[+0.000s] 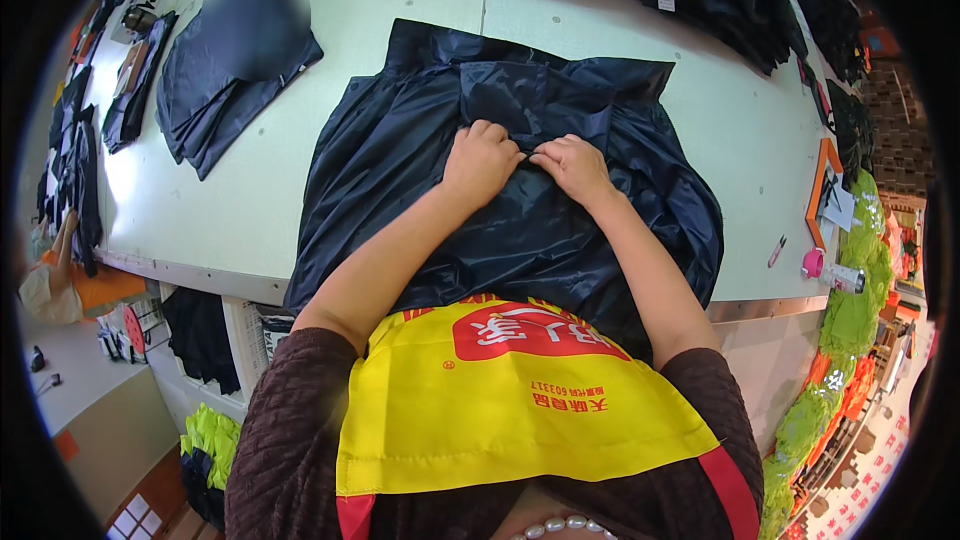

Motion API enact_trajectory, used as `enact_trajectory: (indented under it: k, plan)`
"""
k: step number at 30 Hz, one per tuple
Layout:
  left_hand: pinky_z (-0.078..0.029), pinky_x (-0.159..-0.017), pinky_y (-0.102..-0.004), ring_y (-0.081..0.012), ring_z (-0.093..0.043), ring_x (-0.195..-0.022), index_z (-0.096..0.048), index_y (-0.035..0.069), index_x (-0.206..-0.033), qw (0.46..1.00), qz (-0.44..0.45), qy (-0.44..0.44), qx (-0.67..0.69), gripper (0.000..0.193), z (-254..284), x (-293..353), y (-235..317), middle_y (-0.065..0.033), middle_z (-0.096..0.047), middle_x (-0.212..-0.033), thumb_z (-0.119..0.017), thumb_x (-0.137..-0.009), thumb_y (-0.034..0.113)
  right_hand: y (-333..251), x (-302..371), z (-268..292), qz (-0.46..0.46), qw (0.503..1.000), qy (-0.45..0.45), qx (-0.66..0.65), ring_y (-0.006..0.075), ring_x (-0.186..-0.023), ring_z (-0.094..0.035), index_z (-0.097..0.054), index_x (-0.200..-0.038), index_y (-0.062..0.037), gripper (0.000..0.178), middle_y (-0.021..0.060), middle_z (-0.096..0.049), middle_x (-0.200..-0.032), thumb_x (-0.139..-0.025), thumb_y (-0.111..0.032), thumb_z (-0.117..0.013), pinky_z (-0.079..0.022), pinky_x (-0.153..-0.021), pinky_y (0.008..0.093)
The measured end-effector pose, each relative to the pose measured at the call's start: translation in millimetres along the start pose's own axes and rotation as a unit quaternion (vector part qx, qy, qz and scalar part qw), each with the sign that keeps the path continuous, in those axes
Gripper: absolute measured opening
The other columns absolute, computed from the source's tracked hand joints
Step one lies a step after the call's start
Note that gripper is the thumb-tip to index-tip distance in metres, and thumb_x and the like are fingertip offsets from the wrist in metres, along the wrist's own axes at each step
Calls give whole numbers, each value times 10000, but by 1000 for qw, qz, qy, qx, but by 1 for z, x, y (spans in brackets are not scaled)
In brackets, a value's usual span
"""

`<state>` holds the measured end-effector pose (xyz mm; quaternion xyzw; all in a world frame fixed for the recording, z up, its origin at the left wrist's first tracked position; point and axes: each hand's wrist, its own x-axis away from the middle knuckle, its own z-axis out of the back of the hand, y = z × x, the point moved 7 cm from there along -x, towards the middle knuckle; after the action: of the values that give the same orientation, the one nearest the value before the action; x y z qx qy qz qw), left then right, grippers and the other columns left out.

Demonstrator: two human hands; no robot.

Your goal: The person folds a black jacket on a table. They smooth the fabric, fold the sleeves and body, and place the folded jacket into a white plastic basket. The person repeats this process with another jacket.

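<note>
A dark navy garment point(390, 180) of thin, shiny fabric lies spread and creased on the pale table, its lower part reaching my yellow apron at the front edge. A squarish flap or pocket-like piece point(503, 95) shows near its upper middle. Just below that piece, my left hand point(482, 162) pinches the cloth with curled fingers. My right hand point(574, 168) grips the same fold close beside it, fingertips pressed together. Only a small gap separates the two hands. The exact bit of fabric between the fingertips is mostly hidden.
Folded dark garments point(190, 100) lie at the left; a larger dark pile point(690, 0) fills the far right. Near the right edge are thread snips point(776, 251), a pink object point(812, 262), a can point(846, 278) and an orange frame point(813, 190). Another person's arm point(66, 245) shows far left.
</note>
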<state>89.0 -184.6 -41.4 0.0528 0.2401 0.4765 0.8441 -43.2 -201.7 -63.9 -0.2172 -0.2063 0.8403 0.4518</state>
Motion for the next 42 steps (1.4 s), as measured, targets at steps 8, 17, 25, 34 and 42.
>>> enact_trajectory:
  k: [8, 17, 25, 34, 42]
  plan:
    - [-442, -773, -353, -247, -577, -833, -654, 72, -862, 989, -67, -14, 131, 156, -14, -3, -12, -66, -637, -842, -674, -734, 159, -20, -9, 12, 59, 988, 33, 138, 247, -806, -551, -656, -857, -80, 197, 49, -602, -802, -759, -250, -679, -449, -724, 382]
    - [-426, -800, -359, -238, -535, -926, -689, 84, -856, 995, -45, -56, 76, 185, -4, -27, -17, -34, -611, -905, -654, -781, 250, 21, -18, 2, -52, 993, -44, -94, 250, -843, -599, -678, -877, -68, 158, 85, -663, -853, -791, -198, -651, -475, -740, 354]
    - [-409, -811, -363, -215, -525, -957, -723, 144, -808, 985, 12, -167, 53, 261, -37, -50, -51, -10, -640, -894, -646, -765, 390, -27, -32, 38, 121, 985, 51, 111, 225, -818, -562, -680, -909, -106, 228, 36, -600, -802, -726, -239, -710, -472, -703, 353]
    - [-386, -875, -360, -229, -527, -975, -651, 111, -969, 992, -114, -17, 47, 304, -14, -42, -22, -43, -607, -984, -708, -711, 264, 48, -50, 7, -84, 984, -58, -147, 255, -830, -609, -710, -876, -85, 205, 101, -669, -857, -794, -262, -649, -479, -759, 337]
    - [-404, -864, -358, -219, -555, -947, -675, 85, -930, 962, 42, -207, 174, 228, -54, -76, -70, -56, -644, -897, -662, -761, 237, 23, -56, 25, 109, 992, 52, 32, 235, -785, -560, -686, -908, -70, 215, 49, -605, -782, -766, -232, -686, -466, -727, 324]
